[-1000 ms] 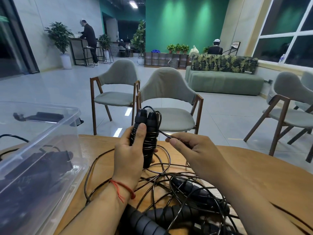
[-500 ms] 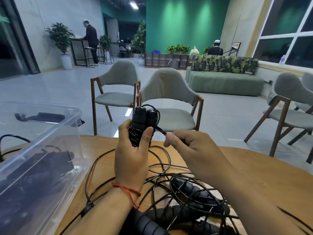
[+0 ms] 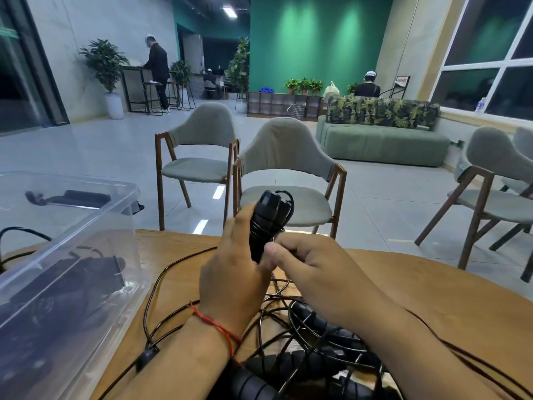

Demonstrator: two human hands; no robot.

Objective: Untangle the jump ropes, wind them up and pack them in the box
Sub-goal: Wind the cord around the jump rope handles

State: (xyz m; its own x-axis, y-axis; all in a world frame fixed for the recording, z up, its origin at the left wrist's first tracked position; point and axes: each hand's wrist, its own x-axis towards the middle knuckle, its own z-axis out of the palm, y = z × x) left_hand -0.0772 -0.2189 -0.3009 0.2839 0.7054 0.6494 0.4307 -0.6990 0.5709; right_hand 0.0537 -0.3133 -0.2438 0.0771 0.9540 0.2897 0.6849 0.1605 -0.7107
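Jump ropes (image 3: 317, 350) lay in a black tangle on the near part of the wooden worktop (image 3: 432, 293). Their thin loops crossed over ribbed handles (image 3: 253, 385) beneath both forearms. One loose loop (image 3: 150, 307) swung out to the left, close to the box.

Above the tangle, the left hand (image 3: 233, 272) gripped a wound bundle (image 3: 266, 217): two black grips held upright side by side, with rope wrapped round them in tight turns. Its fingers were curled round the left side of the bundle, and a red string bracelet (image 3: 216, 327) circled the wrist. The right hand (image 3: 311, 269) sat just right of the bundle and touched it. Its thumb and curled forefinger pinched the free cord (image 3: 290, 251) close against the windings, and most of that cord was hidden inside the fist.

A clear plastic box (image 3: 127, 187) stood on the left of the worktop, its near end running out of view. Through its wall, dark packed ropes (image 3: 72, 284) could be seen lying on the bottom.

Beyond the worktop, two grey chairs with wooden frames stood on a pale tiled floor. The nearer chair (image 3: 285, 157) was directly behind the raised bundle, and the other chair (image 3: 202, 140) was further left. A green sofa (image 3: 380, 142) stood far to the right before a green wall. A standing person (image 3: 157, 67) leaned at a counter far left, and a seated person (image 3: 367, 86) was beyond the sofa, back turned.
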